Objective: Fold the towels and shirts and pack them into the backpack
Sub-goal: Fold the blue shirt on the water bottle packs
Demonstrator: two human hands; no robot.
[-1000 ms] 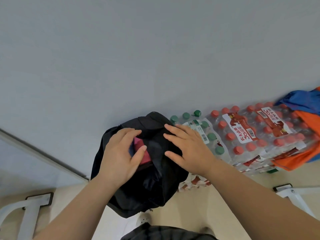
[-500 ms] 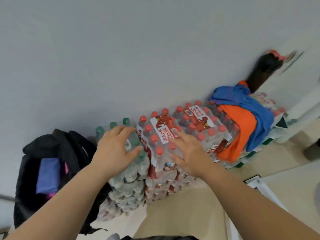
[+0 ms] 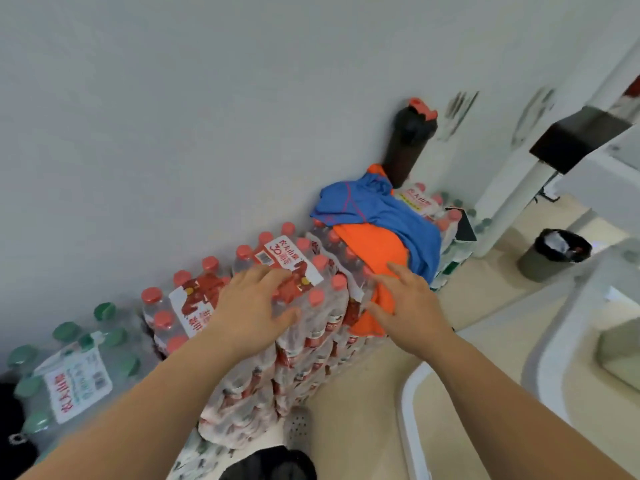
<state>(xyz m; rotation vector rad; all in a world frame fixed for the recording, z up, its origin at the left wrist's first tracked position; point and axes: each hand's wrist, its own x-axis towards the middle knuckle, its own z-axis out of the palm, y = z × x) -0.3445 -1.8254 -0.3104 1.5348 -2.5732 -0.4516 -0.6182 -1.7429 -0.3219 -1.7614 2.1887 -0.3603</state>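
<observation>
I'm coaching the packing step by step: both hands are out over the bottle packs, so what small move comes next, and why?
Probably close the right hand on the orange cloth. That hand is open at the cloth's lower edge, the left hand is empty, and the orange cloth and blue garment lie unfolded on the red-capped bottle packs.

The water packs [image 3: 304, 299] are clear plastic bottles under shiny, wrinkled plastic film, with glossy paper labels and smooth matt caps, red or green. The orange shirt [image 3: 372, 251] is soft matt cloth; the blue shirt [image 3: 384, 209] is thinner cloth with a light sheen. The wall [image 3: 207, 116] is matt and smooth. The floor [image 3: 360, 427] looks smooth, slightly glossy.
</observation>
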